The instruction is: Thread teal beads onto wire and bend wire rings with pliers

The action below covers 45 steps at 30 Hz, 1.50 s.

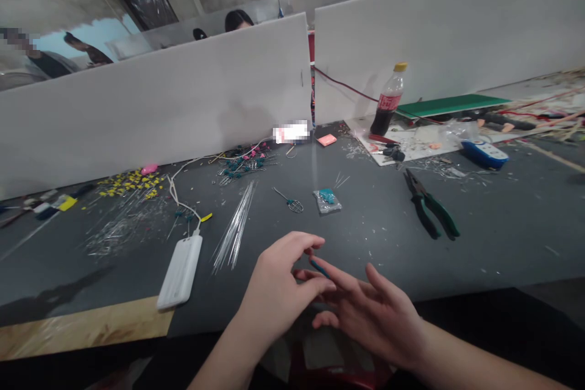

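My left hand (278, 289) is closed in a pinch on a small teal piece on a thin wire (319, 267) near the table's front edge. My right hand (370, 311) lies just right of it with fingers stretched out, touching the same spot. A bundle of thin silver wires (235, 225) lies on the dark table (503, 225) ahead of my left hand. Beyond them sit a small bag of teal beads (327, 200) and a little wire piece with a coiled end (291, 202).
A white power bank (181, 272) with a cable lies at the left. Green-handled pliers (429, 204) lie at the right. Yellow beads (130, 184), loose wire bits, a cola bottle (388, 103), a blue power strip (484, 153) and white dividers (183, 97) stand further back. People sit beyond the divider.
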{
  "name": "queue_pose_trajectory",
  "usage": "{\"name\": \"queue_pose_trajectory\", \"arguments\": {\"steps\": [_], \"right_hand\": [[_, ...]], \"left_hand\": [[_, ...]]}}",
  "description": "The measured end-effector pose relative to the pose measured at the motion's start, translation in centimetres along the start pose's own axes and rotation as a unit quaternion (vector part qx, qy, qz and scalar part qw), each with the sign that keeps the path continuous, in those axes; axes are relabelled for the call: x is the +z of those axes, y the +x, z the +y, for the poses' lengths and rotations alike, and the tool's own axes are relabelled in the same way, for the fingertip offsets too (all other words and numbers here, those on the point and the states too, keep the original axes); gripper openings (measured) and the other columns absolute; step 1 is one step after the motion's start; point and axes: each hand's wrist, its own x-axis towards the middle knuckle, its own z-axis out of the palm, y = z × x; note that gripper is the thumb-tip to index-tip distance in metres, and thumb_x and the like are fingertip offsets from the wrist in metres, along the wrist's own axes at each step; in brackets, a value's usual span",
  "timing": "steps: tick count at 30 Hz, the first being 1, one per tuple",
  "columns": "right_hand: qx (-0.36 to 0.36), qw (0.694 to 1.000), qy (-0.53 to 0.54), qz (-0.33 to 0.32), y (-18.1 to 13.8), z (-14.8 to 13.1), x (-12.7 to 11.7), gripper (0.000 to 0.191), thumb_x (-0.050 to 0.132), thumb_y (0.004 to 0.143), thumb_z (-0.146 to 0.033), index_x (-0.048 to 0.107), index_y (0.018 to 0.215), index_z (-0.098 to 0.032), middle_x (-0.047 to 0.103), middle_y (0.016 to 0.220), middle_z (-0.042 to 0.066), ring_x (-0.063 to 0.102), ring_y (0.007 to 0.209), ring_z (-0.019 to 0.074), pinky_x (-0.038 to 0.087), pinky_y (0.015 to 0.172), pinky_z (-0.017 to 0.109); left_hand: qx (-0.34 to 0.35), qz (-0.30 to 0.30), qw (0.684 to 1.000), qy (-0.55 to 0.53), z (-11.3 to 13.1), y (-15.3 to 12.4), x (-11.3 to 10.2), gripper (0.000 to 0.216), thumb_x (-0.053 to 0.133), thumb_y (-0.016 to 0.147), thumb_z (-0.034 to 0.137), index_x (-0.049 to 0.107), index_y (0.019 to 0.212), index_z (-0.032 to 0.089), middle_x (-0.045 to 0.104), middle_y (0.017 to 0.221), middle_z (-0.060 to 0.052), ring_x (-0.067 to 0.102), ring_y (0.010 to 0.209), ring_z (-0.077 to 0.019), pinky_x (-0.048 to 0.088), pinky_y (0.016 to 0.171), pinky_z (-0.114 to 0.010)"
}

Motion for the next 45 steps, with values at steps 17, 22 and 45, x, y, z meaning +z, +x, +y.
{"name": "queue_pose_trajectory", "arguments": {"steps": [17,22,45], "right_hand": [[0.007,1.000,0.011,0.005,0.2,0.0,-0.1,0.061,0.031,0.090,-0.063,0.052,0.136,-0.028,0.049,0.139,0.008,0.044,0.121,0.0266,0.031,0.099,0.044],[0.008,1.000,0.011,0.013,0.2,0.3,-0.3,0.061,0.034,0.089,-0.064,0.055,0.132,-0.028,0.052,0.134,0.009,0.046,0.117,0.0267,0.032,0.098,0.045],[-0.013,1.000,-0.002,0.010,0.2,0.0,-0.2,0.056,0.033,0.091,-0.062,0.055,0.132,-0.030,0.049,0.140,0.007,0.042,0.124,0.0267,0.033,0.098,0.044]], "left_hand": [[0.000,-0.007,1.000,0.000,0.0,-0.1,0.0,0.046,0.071,0.063,0.006,0.062,0.104,0.026,0.065,0.101,0.000,0.060,0.091,-0.0176,0.053,0.074,-0.029],[0.021,-0.003,1.000,0.013,0.0,0.0,0.5,0.046,0.073,0.064,0.010,0.061,0.105,0.025,0.065,0.106,-0.001,0.061,0.095,-0.0195,0.055,0.078,-0.032],[0.091,0.057,0.992,0.066,-0.8,-0.5,1.0,0.040,0.071,0.070,0.007,0.061,0.104,0.024,0.063,0.098,-0.002,0.061,0.089,-0.0173,0.055,0.076,-0.031]]}}
